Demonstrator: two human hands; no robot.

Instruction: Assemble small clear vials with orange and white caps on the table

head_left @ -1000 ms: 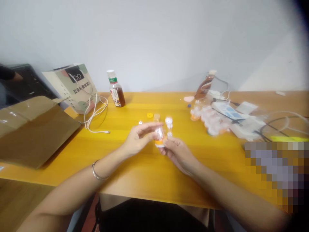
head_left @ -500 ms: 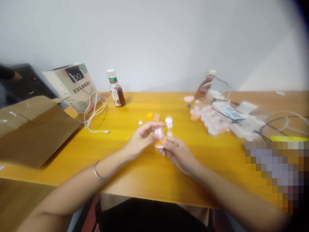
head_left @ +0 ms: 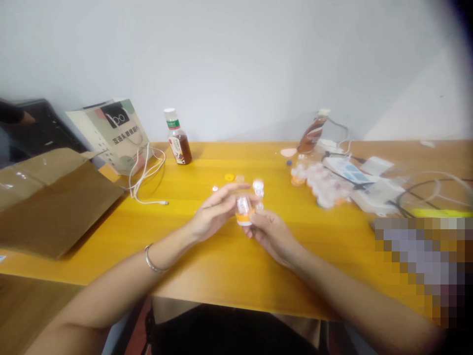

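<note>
My left hand [head_left: 214, 212] and my right hand [head_left: 271, 231] meet over the middle of the yellow table [head_left: 221, 256]. Between them they hold a small clear bottle [head_left: 243, 211] with an orange band near its base. The left fingers pinch its upper part; the right fingers grip its lower end. A second small clear vial [head_left: 258, 190] stands just behind, touching neither hand as far as I can tell. A metal bangle [head_left: 152, 264] circles my left wrist.
A brown drink bottle [head_left: 178, 138] and a paper bag [head_left: 114, 130] with a white cable [head_left: 146, 172] stand at back left, a cardboard box [head_left: 48, 197] at left. Several small vials [head_left: 321, 180], a tilted bottle [head_left: 312, 132], cables and white devices [head_left: 369, 185] crowd the right. A yellow cap [head_left: 229, 176] lies behind.
My left fingers have shifted slightly on top of the small bottle, which sits a little lower between the hands. Both arms stay in place.
</note>
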